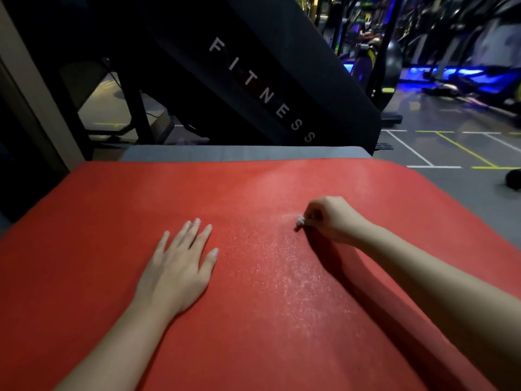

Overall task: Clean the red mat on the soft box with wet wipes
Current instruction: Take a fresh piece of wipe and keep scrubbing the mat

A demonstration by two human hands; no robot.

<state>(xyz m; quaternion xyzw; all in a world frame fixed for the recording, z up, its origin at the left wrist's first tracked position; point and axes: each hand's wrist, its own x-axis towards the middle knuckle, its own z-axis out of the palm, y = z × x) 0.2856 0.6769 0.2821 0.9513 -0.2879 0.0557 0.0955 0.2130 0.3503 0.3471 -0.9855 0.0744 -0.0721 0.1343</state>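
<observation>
A red mat covers the top of a grey soft box, whose far edge shows behind it. My left hand lies flat on the mat with straight fingers, left of centre. My right hand is curled round a small crumpled white wet wipe and presses it onto the mat right of centre. Only a small bit of the wipe shows below the fingers. A damp, glistening streak runs on the mat from the wipe toward me.
A black slanted panel marked FITNESS rises just behind the box. Gym machines with blue lights stand at the far right. The grey floor with white and yellow lines lies right of the box, with a dark ball.
</observation>
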